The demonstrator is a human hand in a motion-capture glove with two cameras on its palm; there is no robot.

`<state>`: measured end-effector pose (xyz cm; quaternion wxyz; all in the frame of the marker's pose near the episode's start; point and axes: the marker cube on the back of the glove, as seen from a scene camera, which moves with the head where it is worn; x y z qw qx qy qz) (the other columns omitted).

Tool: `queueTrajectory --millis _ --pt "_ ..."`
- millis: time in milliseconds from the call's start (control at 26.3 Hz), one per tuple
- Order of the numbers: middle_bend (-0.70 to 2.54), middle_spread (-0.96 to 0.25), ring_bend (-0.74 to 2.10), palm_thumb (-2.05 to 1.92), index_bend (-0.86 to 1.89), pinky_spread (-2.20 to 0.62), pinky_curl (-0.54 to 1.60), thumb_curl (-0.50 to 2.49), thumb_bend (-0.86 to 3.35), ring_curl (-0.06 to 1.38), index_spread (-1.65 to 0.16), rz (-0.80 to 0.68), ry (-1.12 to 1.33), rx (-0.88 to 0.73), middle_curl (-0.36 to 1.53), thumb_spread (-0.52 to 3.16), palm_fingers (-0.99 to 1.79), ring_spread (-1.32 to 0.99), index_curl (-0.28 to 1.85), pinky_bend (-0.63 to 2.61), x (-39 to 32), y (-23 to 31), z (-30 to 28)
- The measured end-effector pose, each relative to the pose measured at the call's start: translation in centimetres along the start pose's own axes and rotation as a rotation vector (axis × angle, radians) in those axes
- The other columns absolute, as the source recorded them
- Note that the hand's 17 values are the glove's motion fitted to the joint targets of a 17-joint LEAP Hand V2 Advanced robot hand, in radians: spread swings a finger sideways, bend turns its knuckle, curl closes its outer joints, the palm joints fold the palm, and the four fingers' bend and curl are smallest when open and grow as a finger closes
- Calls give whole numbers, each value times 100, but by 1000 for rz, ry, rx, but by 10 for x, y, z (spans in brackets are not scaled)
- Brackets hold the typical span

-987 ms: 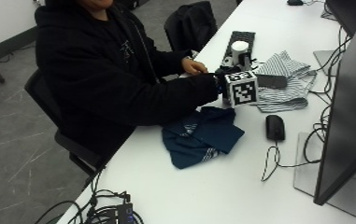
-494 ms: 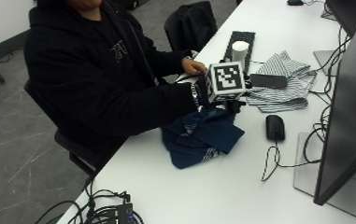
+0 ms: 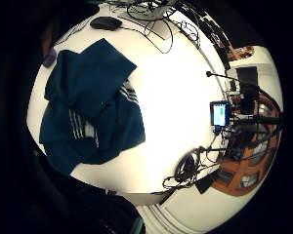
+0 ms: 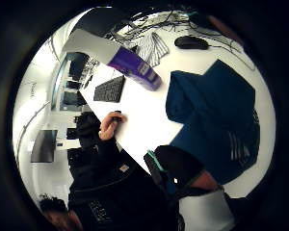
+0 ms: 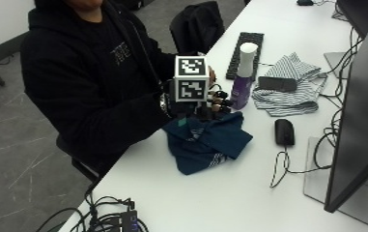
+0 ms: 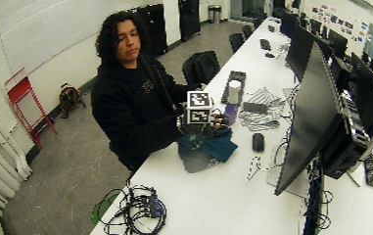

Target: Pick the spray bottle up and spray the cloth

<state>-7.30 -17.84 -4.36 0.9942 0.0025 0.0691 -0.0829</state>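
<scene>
The hand (image 5: 204,107) was above the near edge of the blue cloth (image 5: 208,139), which lay crumpled on the table (image 5: 235,193). The bottle (image 5: 243,76), purple with a white cap, stood upright just beyond the cloth and beside the striped cloth (image 5: 290,86). In my judgement the step in hand was the reach for the bottle, and the pick-up was not yet done. The next move seemed to call for bringing the palm to the purple body and closing the fingers round it, then turning the nozzle toward the blue cloth.

The fingers were mostly hidden behind the glove's gear, so I cannot tell how far they were open or whether they touched the bottle. In the thumb side palm view the bottle looked close but apart from the palm. The nozzle of the bottle was hard to make out. The mouse (image 5: 284,131) lay beside the cloth.
</scene>
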Motion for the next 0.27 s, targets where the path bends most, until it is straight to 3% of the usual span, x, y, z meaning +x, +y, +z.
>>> queueTrajectory --millis 266 --pt "19 -12 33 45 14 20 33 42 -4 33 -41 -2 21 6 36 94 33 -12 31 24 -11 34 0"
